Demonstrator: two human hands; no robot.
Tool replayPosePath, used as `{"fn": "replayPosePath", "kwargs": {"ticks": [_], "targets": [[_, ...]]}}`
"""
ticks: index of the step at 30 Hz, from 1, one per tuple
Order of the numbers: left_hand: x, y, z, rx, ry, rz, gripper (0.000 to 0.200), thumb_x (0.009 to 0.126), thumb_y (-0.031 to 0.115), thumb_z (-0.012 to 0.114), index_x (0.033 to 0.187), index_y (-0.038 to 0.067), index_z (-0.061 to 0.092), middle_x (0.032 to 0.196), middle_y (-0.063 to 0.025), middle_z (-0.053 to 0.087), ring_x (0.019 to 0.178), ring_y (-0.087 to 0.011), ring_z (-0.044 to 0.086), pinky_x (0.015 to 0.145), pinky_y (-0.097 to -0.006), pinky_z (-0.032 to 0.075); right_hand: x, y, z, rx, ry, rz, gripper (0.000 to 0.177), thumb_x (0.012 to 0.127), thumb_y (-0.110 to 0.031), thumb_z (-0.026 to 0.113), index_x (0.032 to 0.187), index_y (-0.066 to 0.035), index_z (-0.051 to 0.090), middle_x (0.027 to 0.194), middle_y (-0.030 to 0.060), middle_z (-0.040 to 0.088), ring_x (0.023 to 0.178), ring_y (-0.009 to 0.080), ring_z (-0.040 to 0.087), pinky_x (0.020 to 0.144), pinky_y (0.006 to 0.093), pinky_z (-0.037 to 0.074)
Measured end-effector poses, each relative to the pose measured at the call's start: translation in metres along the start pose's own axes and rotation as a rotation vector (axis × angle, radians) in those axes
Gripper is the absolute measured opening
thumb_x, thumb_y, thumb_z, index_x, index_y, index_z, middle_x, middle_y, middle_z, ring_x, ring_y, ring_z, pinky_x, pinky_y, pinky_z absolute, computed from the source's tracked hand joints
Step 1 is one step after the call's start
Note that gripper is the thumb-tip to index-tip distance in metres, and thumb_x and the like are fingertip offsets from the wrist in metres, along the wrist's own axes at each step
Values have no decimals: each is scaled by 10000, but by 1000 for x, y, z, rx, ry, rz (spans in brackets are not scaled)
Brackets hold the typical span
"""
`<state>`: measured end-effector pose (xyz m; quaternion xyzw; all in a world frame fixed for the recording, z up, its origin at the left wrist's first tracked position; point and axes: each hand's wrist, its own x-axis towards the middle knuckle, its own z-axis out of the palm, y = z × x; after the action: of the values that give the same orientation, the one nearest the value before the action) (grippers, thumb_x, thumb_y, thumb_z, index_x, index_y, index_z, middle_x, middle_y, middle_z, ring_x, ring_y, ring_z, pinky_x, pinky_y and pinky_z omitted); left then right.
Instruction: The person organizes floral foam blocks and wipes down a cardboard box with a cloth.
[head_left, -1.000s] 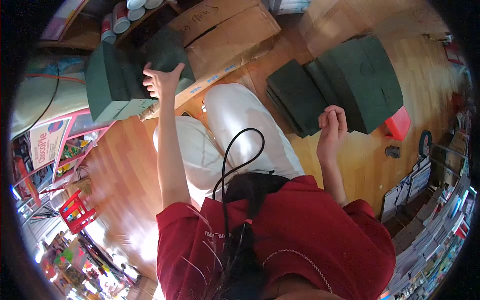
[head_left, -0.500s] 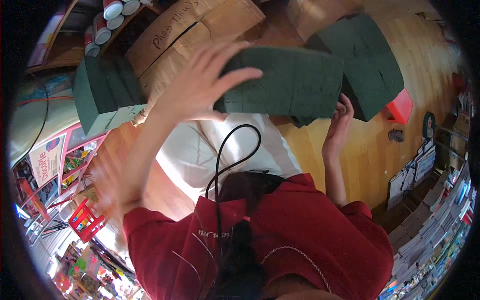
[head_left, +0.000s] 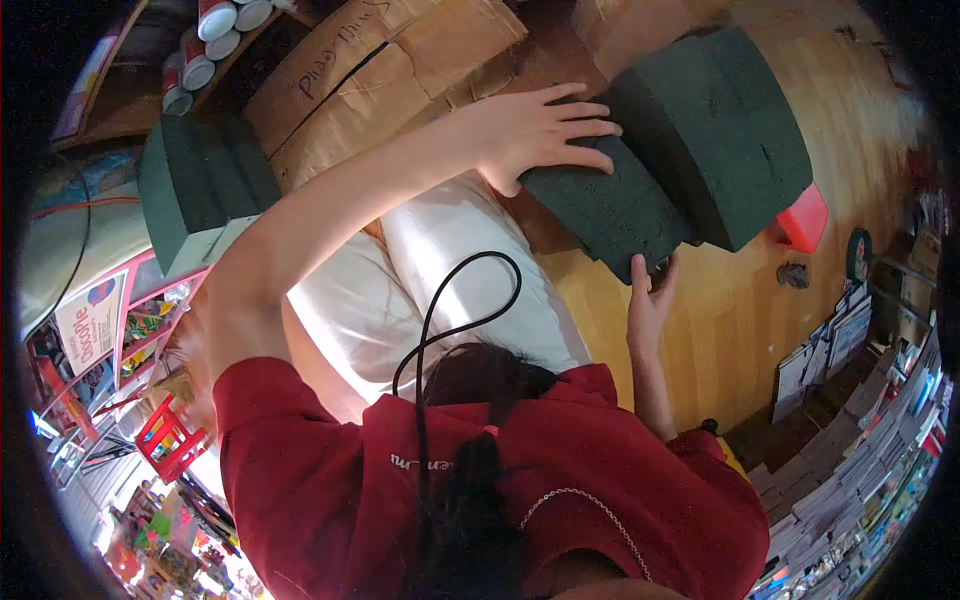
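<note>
A dark green foam block [head_left: 620, 205], rough and brick-shaped, lies tilted between my two hands. My left hand [head_left: 535, 140] reaches across to its far left end, fingers spread over the top and thumb at the edge. At the near right corner, my right hand [head_left: 650, 305] grips the block with thumb and fingers, partly hidden beneath it. Just right of it stands a bigger stack of dark green foam blocks [head_left: 715, 135], which the held block seems to touch. More green foam blocks [head_left: 205, 185] sit at the left.
An opened cardboard box [head_left: 400, 65] with handwriting lies ahead. White-trousered legs [head_left: 450, 240] are below my hands, and a black cable [head_left: 425, 340] loops in front of my chest. Red plastic [head_left: 803, 220] shows behind the right stack. Piled papers [head_left: 850, 450] line the right side.
The held foam block has swung from level to slanting, its right end coming lower and nearer the right stack. My left arm has stretched to the right; my right hand has moved down.
</note>
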<state>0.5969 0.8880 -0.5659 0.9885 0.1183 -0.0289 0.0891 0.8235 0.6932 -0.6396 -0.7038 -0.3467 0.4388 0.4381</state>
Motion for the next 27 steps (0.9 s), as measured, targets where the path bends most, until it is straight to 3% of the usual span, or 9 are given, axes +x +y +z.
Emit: {"fn": "replayPosePath", "kwargs": {"ticks": [9,12,14,16,17,19,21,23,27], "targets": [[-7,-4,52,287,104,-155,866,618,303,724,1366,214,297,1450,-97,244,1333,-219,254,1094,-490,145,-1,-2,22,-58,76,-59,574,903,-193,544,1378,-67,246,1142,114,430,948,171,464,828,287,404],[-47,18,19,164,259,-398,818,660,343,703,1364,203,309,1419,-92,302,1321,-208,277,1088,-497,154,-2,2,5,-194,99,-155,516,912,-171,518,1355,-56,281,1069,83,418,870,154,428,780,262,378],[-99,28,0,308,452,-703,721,675,374,695,1305,190,395,1314,-83,419,1246,-217,367,1060,-512,193,-1,3,-2,-254,129,-315,456,914,-148,501,1320,-45,319,1019,59,402,837,144,392,752,249,355],[-173,37,0,499,441,-1292,663,658,375,725,1192,72,477,1133,-135,510,1075,-290,461,942,-410,345,-3,-2,-5,-267,177,-547,389,913,-120,485,1272,-33,362,973,37,382,816,136,356,730,240,332],[-206,44,-7,542,759,-1433,671,672,405,725,1182,48,475,1140,-158,513,1101,-315,452,930,-430,348,-2,-6,-3,-246,162,-579,361,909,-109,480,1246,-33,375,986,40,382,819,139,349,731,247,332],[-270,63,-12,777,768,-1783,823,685,591,657,1268,65,411,1279,-222,404,1170,-378,402,970,-506,295,2,-16,5,-195,128,-647,307,900,-88,470,1194,-33,400,1012,47,382,825,145,334,733,262,333],[-311,79,-16,544,560,-2259,1036,644,773,518,1396,122,229,1380,-273,237,1253,-435,295,1021,-524,225,4,-24,17,-157,79,-607,299,902,-72,460,1192,-28,401,1013,44,393,851,137,360,746,246,341],[-330,85,-15,345,534,-2418,1083,609,809,500,1403,133,206,1343,-303,266,1240,-443,302,1018,-520,231,7,-25,26,-135,36,-596,294,901,-57,454,1189,-27,403,1027,46,403,872,132,379,760,238,348],[-338,84,-12,73,537,-2424,1116,567,735,612,1403,117,205,1327,-302,286,1237,-437,303,1014,-499,257,10,-26,37,-109,-38,-650,294,892,-27,454,1182,-30,406,1073,54,420,906,131,398,782,241,363]]}}
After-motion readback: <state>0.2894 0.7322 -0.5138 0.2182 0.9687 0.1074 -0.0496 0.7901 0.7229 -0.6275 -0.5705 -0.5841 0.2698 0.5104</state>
